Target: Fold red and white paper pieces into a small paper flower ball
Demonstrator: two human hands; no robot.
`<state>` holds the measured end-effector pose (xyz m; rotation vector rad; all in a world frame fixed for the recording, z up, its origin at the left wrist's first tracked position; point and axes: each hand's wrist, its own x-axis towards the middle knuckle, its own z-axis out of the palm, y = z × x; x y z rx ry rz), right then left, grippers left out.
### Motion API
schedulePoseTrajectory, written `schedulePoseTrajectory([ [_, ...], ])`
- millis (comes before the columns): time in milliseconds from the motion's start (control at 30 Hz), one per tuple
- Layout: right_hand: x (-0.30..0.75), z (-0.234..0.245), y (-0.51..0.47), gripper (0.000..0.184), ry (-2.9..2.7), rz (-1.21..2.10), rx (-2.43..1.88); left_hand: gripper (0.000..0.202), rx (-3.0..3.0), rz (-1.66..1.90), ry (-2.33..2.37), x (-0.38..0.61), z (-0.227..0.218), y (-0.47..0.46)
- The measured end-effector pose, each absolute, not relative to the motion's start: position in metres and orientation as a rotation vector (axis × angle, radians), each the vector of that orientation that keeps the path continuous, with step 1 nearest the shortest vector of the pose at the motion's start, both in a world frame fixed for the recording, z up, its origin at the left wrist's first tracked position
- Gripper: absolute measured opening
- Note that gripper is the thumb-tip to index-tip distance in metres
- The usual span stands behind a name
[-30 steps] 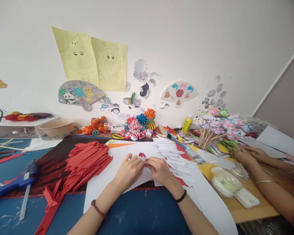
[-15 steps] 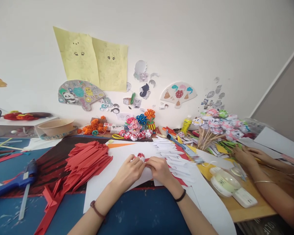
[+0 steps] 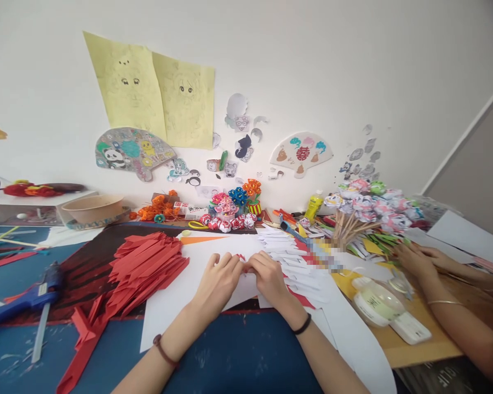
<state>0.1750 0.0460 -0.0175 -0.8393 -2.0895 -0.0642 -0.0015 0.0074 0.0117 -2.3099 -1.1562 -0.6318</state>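
My left hand [image 3: 221, 280] and my right hand [image 3: 270, 276] meet over a white paper sheet [image 3: 164, 306]. Their fingers are pinched together around a small red-and-white folded paper ball [image 3: 241, 256], which they almost wholly cover. To the left lies a heap of folded red paper strips [image 3: 148, 262]. Folded white paper strips [image 3: 285, 254] are laid out in a row just right of my right hand. Behind my hands sits a line of similar red-and-white paper balls [image 3: 225, 224].
At the left lies a blue glue gun [image 3: 45, 293]. A clear bottle [image 3: 376, 301] stands at the right, near a co-worker's hands [image 3: 419, 260]. Paper flowers on sticks [image 3: 365, 208] lean at the back right. Along the wall stands a beige bowl [image 3: 93, 212].
The paper ball, plainly seen above my left fingers before, is now mostly hidden. Both my hands have turned slightly and closed in around it. The view has tilted a little.
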Motion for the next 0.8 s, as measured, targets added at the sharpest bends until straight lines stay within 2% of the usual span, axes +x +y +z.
schedulePoseTrajectory([
  [267,0.1717,-0.0146,0.0429,0.026,-2.012,0.04,-0.882,0.019,-2.259,-0.746,-1.488,0.0078,0.0023,0.009],
  [800,0.1737,-0.0135,0.0443,0.023,-1.904,0.219,-0.874,0.017,-2.318,-0.84,-1.244,0.0034,0.0044,0.0097],
])
